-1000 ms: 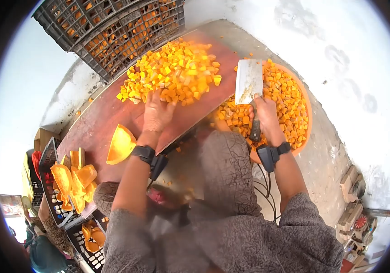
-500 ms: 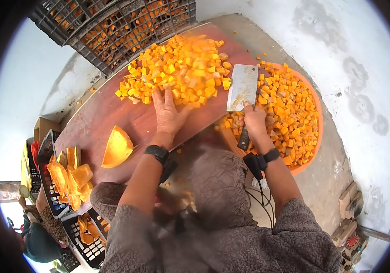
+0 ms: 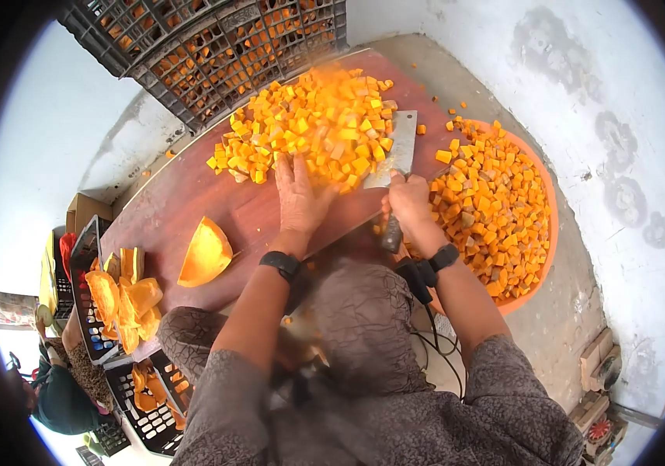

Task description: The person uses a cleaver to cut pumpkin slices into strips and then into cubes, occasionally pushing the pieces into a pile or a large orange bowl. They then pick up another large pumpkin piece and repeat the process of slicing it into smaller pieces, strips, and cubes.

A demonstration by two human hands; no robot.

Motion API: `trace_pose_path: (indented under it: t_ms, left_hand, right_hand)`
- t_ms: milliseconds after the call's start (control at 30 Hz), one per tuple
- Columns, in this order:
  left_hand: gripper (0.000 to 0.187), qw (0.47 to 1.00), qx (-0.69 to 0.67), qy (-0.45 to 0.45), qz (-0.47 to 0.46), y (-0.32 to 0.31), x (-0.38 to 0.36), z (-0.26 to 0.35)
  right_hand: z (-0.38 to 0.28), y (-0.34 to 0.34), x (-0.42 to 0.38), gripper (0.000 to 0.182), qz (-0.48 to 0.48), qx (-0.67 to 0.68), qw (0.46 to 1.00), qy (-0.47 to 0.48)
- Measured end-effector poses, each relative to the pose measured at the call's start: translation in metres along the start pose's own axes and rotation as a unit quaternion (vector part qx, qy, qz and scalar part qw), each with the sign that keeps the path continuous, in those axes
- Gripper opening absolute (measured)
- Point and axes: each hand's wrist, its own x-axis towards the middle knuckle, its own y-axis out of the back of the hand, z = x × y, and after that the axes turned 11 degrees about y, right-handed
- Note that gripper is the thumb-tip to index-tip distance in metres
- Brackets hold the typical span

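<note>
Right hand (image 3: 412, 203) closed around the cleaver (image 3: 401, 144) by its dark handle; blade points away from the body, over the tabletop (image 3: 165, 206), its left side against or partly behind the orange cubes (image 3: 293, 128). Left hand (image 3: 301, 203) spread, fingers forward at the near edge of that heap, thumb out to the side; palm seems to rest on the wood, though contact underneath is hidden. Dark knee (image 3: 363, 318) close below, near the table edge.

Left of the left hand, apart from it: one thick orange wedge (image 3: 205, 252), on the tabletop. Further left, curved orange slices (image 3: 124, 299) piled at a black crate (image 3: 86, 260). To the right, an orange tub (image 3: 553, 225), well filled with more cubes; a few strays on wood and floor. Beyond the heap, stacked dark crates (image 3: 227, 58) showing orange pieces through the mesh. Far right, stained white wall (image 3: 495, 39).
</note>
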Motion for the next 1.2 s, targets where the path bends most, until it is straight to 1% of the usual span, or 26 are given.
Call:
trace_pose_path:
  t_ms: [133, 200, 300, 433, 500, 533, 600, 733, 800, 833, 867, 933, 967, 1033, 1100, 1133, 1167, 1200]
  left_hand:
    - [0.094, 1.000, -0.012, -0.012, 0.002, -0.001, 0.001, -0.004]
    - [0.093, 1.000, -0.020, -0.019, 0.008, -0.001, 0.002, -0.004]
    - [0.093, 0.999, -0.023, -0.025, -0.001, 0.001, 0.003, -0.002]
    - [0.094, 1.000, -0.015, -0.021, -0.003, 0.001, 0.003, 0.002]
    - [0.093, 1.000, -0.009, -0.025, -0.001, 0.000, 0.003, 0.003]
    - [0.093, 1.000, -0.010, -0.025, -0.003, -0.001, 0.002, 0.002]
    - [0.092, 0.997, -0.063, -0.038, 0.011, -0.002, 0.002, -0.001]
    - [0.091, 0.995, -0.086, -0.047, 0.008, -0.007, 0.003, -0.008]
    - [0.088, 0.997, -0.036, -0.062, 0.028, -0.011, 0.005, -0.013]
    - [0.086, 0.996, -0.034, -0.069, 0.043, -0.014, 0.004, -0.016]
    - [0.084, 0.995, -0.032, -0.077, 0.055, -0.017, 0.004, -0.018]
    - [0.081, 0.992, -0.043, -0.096, 0.067, -0.018, 0.004, -0.021]
    - [0.081, 0.991, -0.054, -0.111, 0.053, -0.018, 0.006, -0.020]
    - [0.077, 0.993, -0.043, -0.090, 0.060, -0.015, 0.005, -0.019]
    - [0.078, 0.991, -0.025, -0.109, 0.069, -0.021, 0.006, -0.025]
    - [0.078, 0.991, -0.020, -0.111, 0.071, -0.020, 0.007, -0.026]
    - [0.078, 0.991, -0.023, -0.110, 0.067, -0.020, 0.008, -0.027]
    - [0.078, 0.992, -0.026, -0.109, 0.064, -0.020, 0.008, -0.027]
  right_hand:
    - [0.002, -0.025, 0.010, 0.030, -0.020, -0.001, 0.999, 0.030]
    - [-0.001, -0.031, 0.015, 0.030, -0.030, 0.006, 0.999, 0.010]
    - [-0.005, -0.036, 0.024, 0.030, -0.042, -0.031, 0.998, 0.024]
    - [-0.004, -0.039, 0.035, 0.029, -0.060, -0.008, 0.998, 0.006]
    - [-0.006, -0.035, 0.034, 0.029, -0.073, 0.049, 0.996, -0.020]
    - [-0.007, -0.033, 0.033, 0.029, -0.071, 0.047, 0.996, -0.021]
    - [-0.007, -0.028, 0.033, 0.029, -0.077, 0.061, 0.995, -0.036]
    - [-0.007, -0.011, 0.029, 0.030, -0.073, 0.094, 0.992, -0.045]
    - [-0.008, -0.005, 0.019, 0.030, -0.108, 0.105, 0.988, -0.021]
    - [-0.007, -0.003, 0.015, 0.030, -0.108, 0.115, 0.987, -0.020]
    - [-0.006, 0.000, 0.011, 0.030, -0.093, 0.115, 0.989, -0.021]
    - [-0.004, 0.009, 0.003, 0.031, -0.103, 0.128, 0.986, -0.023]
    - [-0.005, 0.014, 0.000, 0.031, -0.080, 0.129, 0.988, -0.019]
    - [-0.003, 0.026, -0.009, 0.030, -0.092, 0.167, 0.981, -0.026]
    - [-0.005, 0.041, -0.018, 0.030, -0.066, 0.165, 0.984, -0.029]
    - [-0.011, 0.046, -0.021, 0.029, -0.068, 0.163, 0.984, -0.025]
    - [-0.017, 0.053, -0.028, 0.029, -0.045, 0.168, 0.985, -0.020]
    - [-0.017, 0.061, -0.033, 0.029, -0.037, 0.160, 0.986, 0.019]
